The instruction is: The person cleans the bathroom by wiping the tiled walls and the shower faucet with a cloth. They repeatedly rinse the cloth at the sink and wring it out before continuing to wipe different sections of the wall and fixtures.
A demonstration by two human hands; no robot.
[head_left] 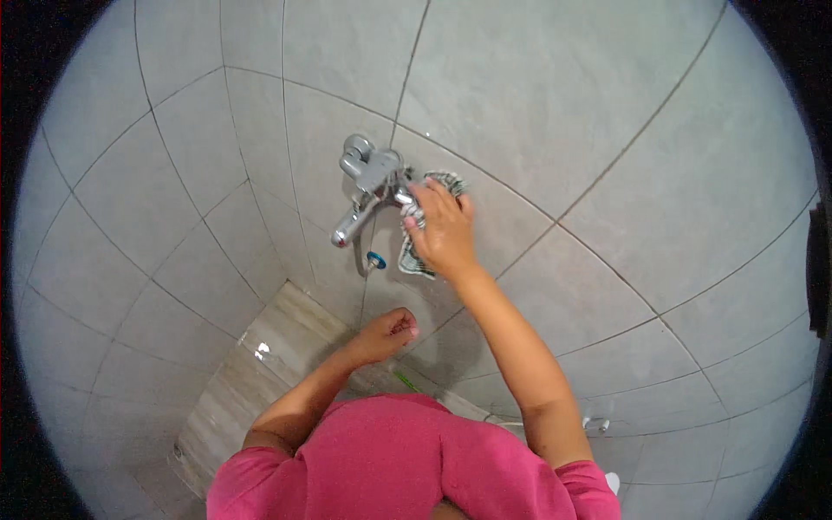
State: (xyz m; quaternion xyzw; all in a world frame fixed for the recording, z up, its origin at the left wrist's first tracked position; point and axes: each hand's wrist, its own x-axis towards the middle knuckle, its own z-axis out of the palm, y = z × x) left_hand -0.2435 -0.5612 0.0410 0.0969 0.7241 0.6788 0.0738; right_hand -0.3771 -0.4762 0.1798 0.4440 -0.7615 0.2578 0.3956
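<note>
A chrome mixer tap [379, 173] is mounted on the grey tiled wall, its spout pointing down to the left. My right hand [446, 232] grips a crumpled green-and-white patterned cloth [416, 262] against the tap's right-hand end. Part of the cloth hangs below my fingers and part shows above them. Lower down, in front of my body, my left hand [386, 336] is curled closed, apart from the tap and the wall. Nothing shows in its fingers.
Below the tap, a small fitting with a blue ring [375, 260] is on the wall. A beige streaked floor [286, 347] lies at lower left, with something thin and green [405, 380] near my body. A small metal fitting [596, 425] sits low on the right.
</note>
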